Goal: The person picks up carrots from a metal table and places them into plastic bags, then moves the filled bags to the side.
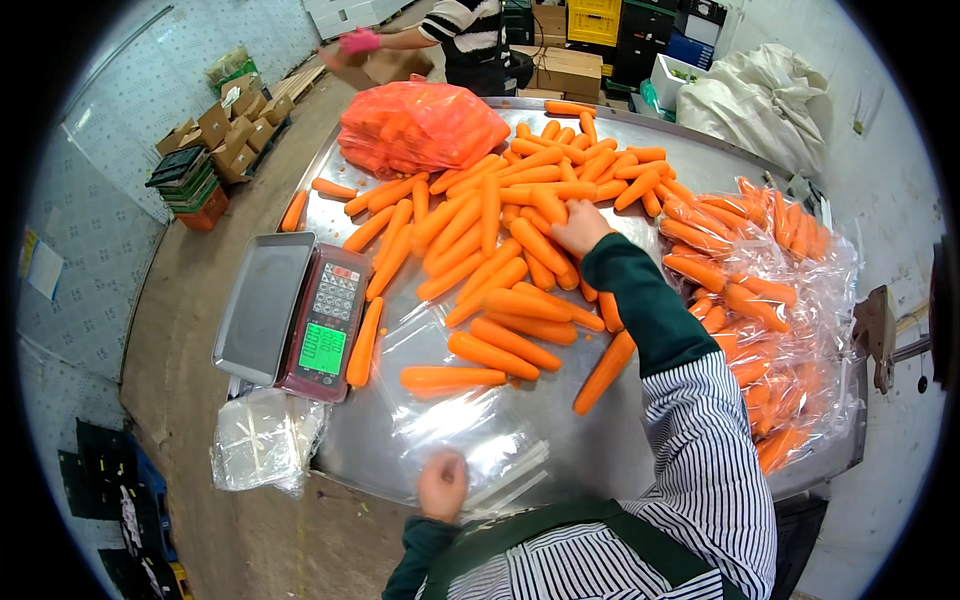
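Note:
Loose carrots (510, 304) lie heaped across the metal table (360, 442). Reaching into the heap, my right hand (581, 229) has its fingers around the end of one carrot (549, 204). My left hand (442, 484) is low in the view, slightly blurred, with curled fingers, by the near edge of the table. It is beside clear plastic bags (450, 420) lying flat; whether it pinches one is unclear. Carrots packed in clear bags (757, 300) are piled to the right. A digital scale (322, 322) with a bare grey pan (264, 300) stands at the left.
A large translucent red bag of carrots (420, 127) sits at the table's far side. A stack of clear bags (262, 442) lies at the near left corner. Beyond the table are another person (469, 37) with a pink glove, cardboard boxes (566, 71) and a white sack (757, 105).

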`<state>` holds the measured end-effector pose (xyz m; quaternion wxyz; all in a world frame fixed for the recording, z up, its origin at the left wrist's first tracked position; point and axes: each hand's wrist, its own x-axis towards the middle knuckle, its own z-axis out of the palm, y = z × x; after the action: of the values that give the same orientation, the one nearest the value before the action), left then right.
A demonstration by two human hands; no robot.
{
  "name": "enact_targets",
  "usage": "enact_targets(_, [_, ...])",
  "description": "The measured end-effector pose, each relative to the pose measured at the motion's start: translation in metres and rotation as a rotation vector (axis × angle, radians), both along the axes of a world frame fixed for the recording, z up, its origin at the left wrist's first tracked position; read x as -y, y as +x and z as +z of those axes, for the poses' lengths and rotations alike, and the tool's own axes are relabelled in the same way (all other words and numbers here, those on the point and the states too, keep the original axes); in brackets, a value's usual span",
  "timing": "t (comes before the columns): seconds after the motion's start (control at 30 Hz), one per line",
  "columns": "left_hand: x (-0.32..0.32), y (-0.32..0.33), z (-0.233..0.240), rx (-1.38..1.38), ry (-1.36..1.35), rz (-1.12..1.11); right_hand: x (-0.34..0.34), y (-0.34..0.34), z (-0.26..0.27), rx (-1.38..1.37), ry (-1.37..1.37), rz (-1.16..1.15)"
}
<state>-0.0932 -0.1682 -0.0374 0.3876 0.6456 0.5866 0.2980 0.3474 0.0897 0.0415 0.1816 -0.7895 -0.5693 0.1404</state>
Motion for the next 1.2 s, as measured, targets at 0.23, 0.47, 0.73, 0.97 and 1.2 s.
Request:
enact_targets(0.23, [-0.001,0.0,0.0,0.001,-0.004,0.01,0.022,-0.025,-0.02,0.203,-0.057,-0.037])
enact_targets(0.47, [0.001,-0.004,-0.006,0.011,0.011,0.013,0.015,-0.05,0.0,0.18,-0.141,0.044])
enact_targets(0.73, [-0.004,0.005,0.019,-0.195,0.205,-0.442,0.058,-0.029,-0.01,0.083,-0.115,0.078])
enact_targets(0.97, [0.001,0.011,0.006,-0.241,0.248,-0.369,0.158,-0.064,-0.012,-0.283,0.434,0.188])
enact_targets(1.2, [-0.017,0.026,-0.038,0.134,0.093,-0.343,0.32,-0.188,0.017,0.001,0.246,0.655])
